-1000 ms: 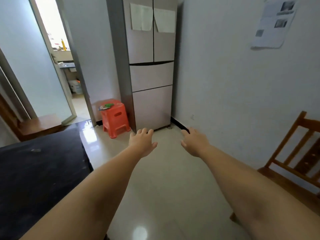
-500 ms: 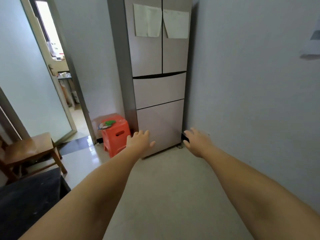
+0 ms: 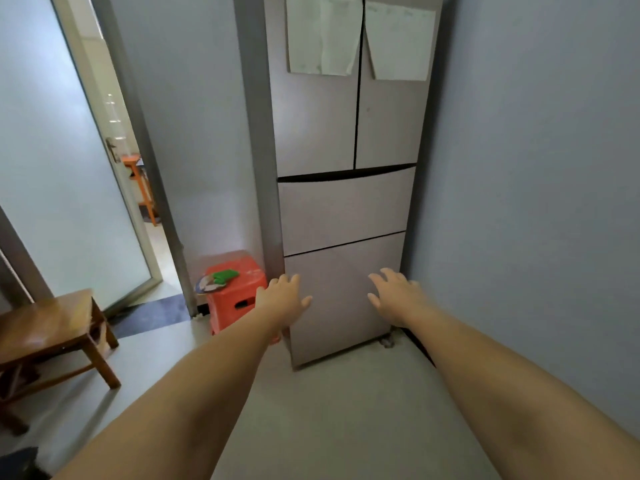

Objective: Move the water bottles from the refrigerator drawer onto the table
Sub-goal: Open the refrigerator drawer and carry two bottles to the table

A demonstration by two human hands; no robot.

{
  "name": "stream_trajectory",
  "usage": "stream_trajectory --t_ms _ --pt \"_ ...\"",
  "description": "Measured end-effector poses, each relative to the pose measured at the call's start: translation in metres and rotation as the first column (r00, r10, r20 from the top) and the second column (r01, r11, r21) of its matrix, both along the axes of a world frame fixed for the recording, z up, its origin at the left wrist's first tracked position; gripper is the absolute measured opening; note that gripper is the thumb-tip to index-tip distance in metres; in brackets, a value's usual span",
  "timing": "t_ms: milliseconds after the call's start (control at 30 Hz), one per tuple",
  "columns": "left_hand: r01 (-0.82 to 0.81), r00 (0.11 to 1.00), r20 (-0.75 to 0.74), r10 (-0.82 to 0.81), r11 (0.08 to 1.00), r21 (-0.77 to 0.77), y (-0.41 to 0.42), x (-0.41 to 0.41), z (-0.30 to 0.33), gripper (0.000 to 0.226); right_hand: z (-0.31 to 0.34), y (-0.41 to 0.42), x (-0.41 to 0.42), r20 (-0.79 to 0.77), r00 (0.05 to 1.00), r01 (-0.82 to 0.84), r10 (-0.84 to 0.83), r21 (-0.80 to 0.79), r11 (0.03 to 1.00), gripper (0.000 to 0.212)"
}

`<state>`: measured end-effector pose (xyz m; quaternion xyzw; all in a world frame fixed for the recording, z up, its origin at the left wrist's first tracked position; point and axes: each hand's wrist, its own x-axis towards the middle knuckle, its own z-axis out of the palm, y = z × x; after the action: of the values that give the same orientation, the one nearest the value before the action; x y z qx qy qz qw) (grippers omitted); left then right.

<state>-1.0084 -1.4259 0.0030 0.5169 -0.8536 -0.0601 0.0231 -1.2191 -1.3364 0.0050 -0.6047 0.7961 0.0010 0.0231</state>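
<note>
Both arms reach toward the fridge [image 3: 346, 140], whose two drawers are closed, so the bottles cannot be seen. The left hand [image 3: 282, 299] and right hand [image 3: 394, 296] hang palm-down in front of the lower drawer [image 3: 341, 289], fingers loosely spread and holding nothing; whether they touch its face I cannot tell. Just left of the fridge stands a red stool [image 3: 235, 296] with a green thing [image 3: 225, 276] on top, and farther left a wooden bench [image 3: 52, 327] by the open door [image 3: 62, 150].
</note>
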Motion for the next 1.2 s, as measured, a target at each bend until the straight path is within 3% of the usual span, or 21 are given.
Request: stream_trajectory --t_ms 167,400,667,867,967,1100,1200 --pt "-0.063 0.996 -0.057 0.063 0.998 -0.002 -0.103 -0.052 0.014 0.057 0.024 -0.116 -0.066 -0.018 1.0 -0.009 0.009 -0.015 1.0 0.053" --pt "-0.17 0.981 -0.085 0.176 0.982 0.082 -0.22 -0.079 0.003 0.059 0.019 -0.253 -0.08 0.003 0.986 -0.167 0.167 -0.003 0.986 0.053" --pt "-0.17 0.972 -0.141 0.188 0.977 0.129 -0.386 -0.119 -0.006 0.065 0.008 -0.415 -0.108 0.022 0.985 -0.174 0.174 0.002 0.985 0.055" --pt "-0.266 0.85 -0.352 0.392 0.896 0.355 -0.497 -0.136 -0.006 0.081 0.025 -0.521 -0.114 0.049 0.981 -0.181 0.186 -0.098 0.979 0.06" --pt "-0.185 0.757 -0.493 0.43 0.863 0.469 -0.531 -0.139 -0.022 0.087 0.02 -0.559 -0.116 0.04 0.979 -0.197 0.201 -0.086 0.977 0.064" --pt "-0.132 0.645 -0.599 0.474 0.842 0.523 -0.557 -0.143 -0.039 0.076 0.008 -0.591 -0.118 0.018 0.981 -0.189 0.191 -0.08 0.979 0.063" --pt "-0.159 0.663 -0.604 0.442 0.872 0.464 -0.567 -0.148 -0.043 0.062 0.001 -0.598 -0.119 -0.018 0.986 -0.166 0.165 -0.14 0.976 0.059"
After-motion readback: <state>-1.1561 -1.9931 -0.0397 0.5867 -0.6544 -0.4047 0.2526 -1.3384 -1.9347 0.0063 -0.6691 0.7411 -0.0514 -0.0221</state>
